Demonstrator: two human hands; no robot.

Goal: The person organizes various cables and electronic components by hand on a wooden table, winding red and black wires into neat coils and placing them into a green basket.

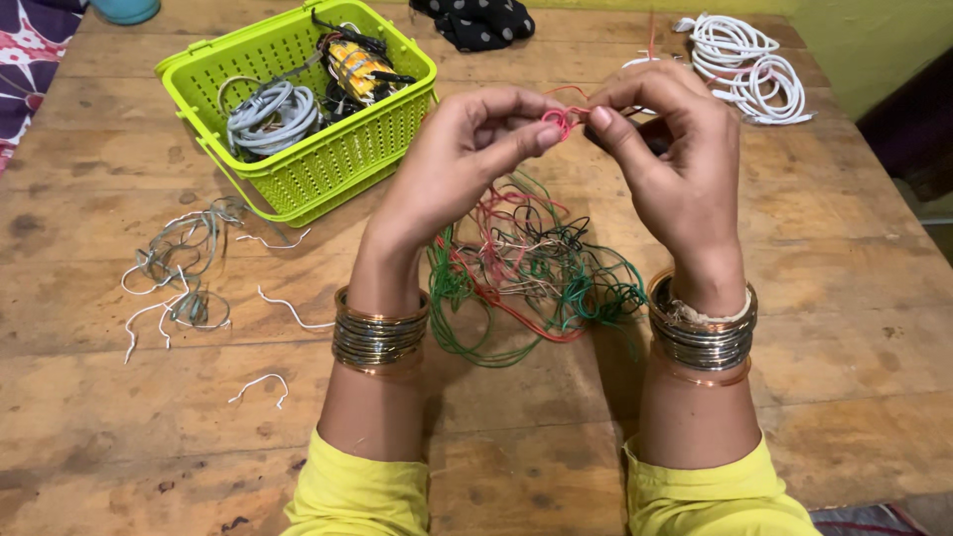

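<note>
Both hands pinch one red wire above the tangled wire bundle.

Left hand (467, 149) and right hand (665, 149) grip the red wire (562, 119) between fingertips, lifted clear above the bundle (526, 268), right of the green basket (328, 164).

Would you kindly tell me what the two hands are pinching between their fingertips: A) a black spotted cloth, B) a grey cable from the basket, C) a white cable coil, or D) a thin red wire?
D: the left hand and the right hand meet on a thin red wire, raised above the tangle of coloured wires on the wooden table.
</note>
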